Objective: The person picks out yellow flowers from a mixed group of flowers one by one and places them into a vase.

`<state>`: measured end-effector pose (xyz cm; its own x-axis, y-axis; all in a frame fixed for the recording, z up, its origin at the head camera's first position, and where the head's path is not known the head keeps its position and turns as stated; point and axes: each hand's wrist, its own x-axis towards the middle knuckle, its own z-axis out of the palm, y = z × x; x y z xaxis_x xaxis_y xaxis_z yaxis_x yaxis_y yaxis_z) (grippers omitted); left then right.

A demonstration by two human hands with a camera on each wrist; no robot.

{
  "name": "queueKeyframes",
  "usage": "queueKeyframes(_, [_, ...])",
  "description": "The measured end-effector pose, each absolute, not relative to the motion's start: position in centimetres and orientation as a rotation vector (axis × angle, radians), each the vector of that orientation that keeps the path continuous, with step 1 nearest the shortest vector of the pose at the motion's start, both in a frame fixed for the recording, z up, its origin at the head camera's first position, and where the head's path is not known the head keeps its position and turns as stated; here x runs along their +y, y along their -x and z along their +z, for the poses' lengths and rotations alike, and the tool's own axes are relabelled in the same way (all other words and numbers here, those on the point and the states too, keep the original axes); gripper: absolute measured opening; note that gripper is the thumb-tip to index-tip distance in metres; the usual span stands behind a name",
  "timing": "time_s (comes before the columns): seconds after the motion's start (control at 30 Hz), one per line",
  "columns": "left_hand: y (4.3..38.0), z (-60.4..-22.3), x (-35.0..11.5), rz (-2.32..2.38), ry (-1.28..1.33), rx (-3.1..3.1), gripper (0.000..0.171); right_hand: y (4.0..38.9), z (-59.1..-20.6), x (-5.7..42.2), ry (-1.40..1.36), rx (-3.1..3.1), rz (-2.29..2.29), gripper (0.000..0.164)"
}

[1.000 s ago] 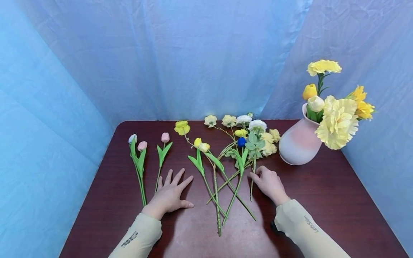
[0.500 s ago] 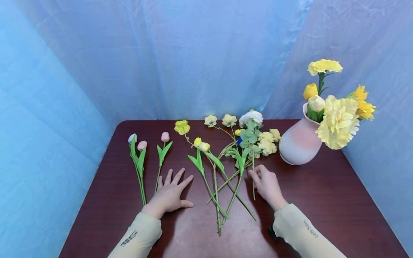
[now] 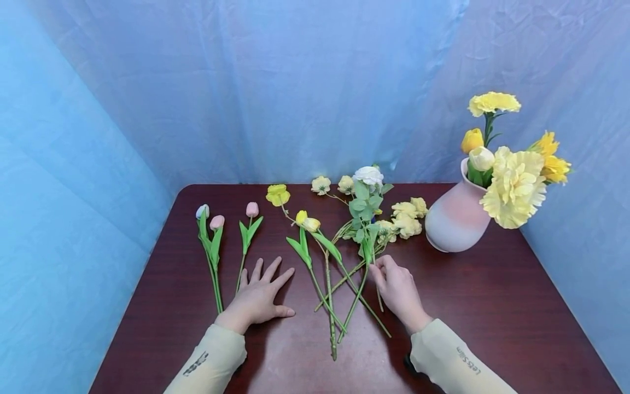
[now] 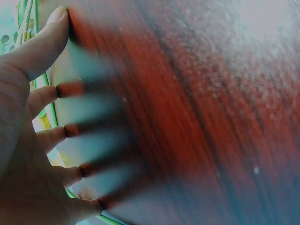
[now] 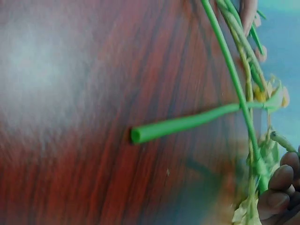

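While the left hand (image 3: 258,301) lies spread, the right (image 3: 398,287) pinches a forward-pointing white flower (image 3: 365,209).

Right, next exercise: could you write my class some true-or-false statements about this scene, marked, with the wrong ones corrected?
1. The right hand holds the stem of a white ruffled flower. True.
2. The left hand is clenched in a fist. False: it lies spread on the table.
3. The vase is empty. False: a yellow tulip, among other flowers, is in it.
4. Two pink tulips lie on the table. True.
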<state>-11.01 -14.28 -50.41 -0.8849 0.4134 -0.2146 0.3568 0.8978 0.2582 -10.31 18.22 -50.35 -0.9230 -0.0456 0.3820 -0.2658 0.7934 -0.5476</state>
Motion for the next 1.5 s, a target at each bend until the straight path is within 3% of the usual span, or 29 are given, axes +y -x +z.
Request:
queueKeyframes(0.63, [10.9, -50.5, -14.3, 0.299, -0.588, 2.802, 0.091, 7.7, -49.2, 12.9, -0.463, -2.488, 0.91, 0.018])
queueKeyframes(1.07, [11.0, -50.6, -14.6, 0.313, -0.61, 2.821, 0.09, 8.9, -49.6, 9.0, -0.626, -2.686, 0.935, 0.009])
queueKeyframes(1.27, [11.0, -50.5, -14.5, 0.314, -0.6, 2.807, 0.087, 9.5, -50.3, 9.6, -0.706, -2.68, 0.914, 0.005])
queueKeyframes(1.5, [11.0, -50.5, -14.5, 0.328, -0.596, 2.807, 0.084, 10.3, -50.3, 13.9, -0.59, -2.719, 0.766, 0.004])
